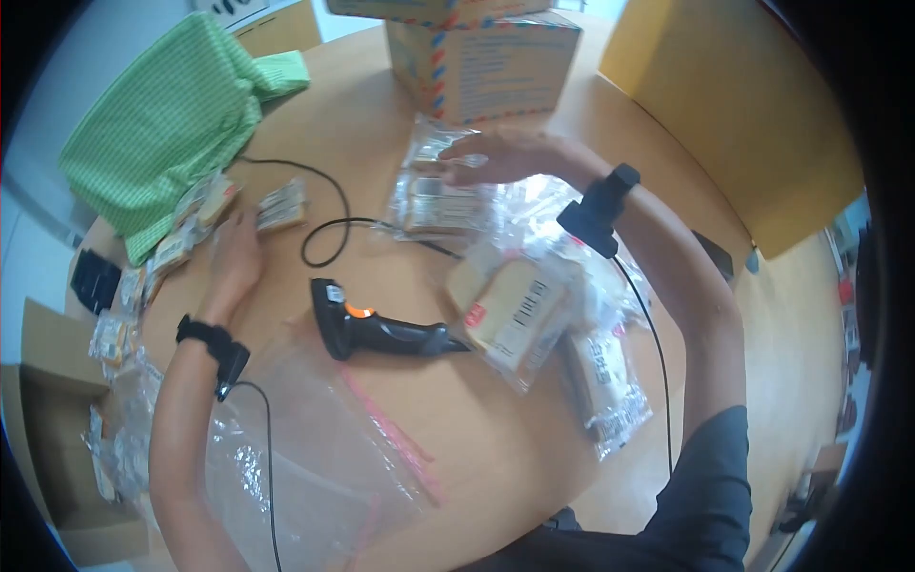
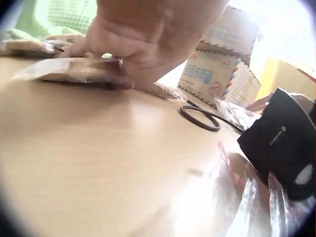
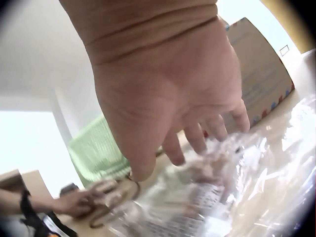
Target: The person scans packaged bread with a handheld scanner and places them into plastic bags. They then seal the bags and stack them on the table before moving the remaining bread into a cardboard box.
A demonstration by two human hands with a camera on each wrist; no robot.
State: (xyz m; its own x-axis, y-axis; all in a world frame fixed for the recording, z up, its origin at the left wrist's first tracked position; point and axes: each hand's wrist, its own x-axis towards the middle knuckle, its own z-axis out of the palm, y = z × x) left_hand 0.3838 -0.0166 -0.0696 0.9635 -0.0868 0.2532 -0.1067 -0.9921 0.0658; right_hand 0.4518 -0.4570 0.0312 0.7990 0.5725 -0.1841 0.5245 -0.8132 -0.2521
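Observation:
At the left of the table, my left hand is beside a row of small clear-wrapped packets. In the left wrist view, its fingers curl down and grip one flat packet, its film end sticking out, close over the tabletop. A labelled packet lies just right of that hand. My right hand reaches across the table with spread, loosely bent fingers, holding nothing. Below its fingers in the right wrist view lies a clear bag of labelled packets. Larger bread packets with red marks lie nearer me.
A black barcode scanner with a looped cable lies mid-table. An empty clear bag with a pink edge is in front. Cardboard boxes stand at the back, a green checked cloth back left, an open carton at left.

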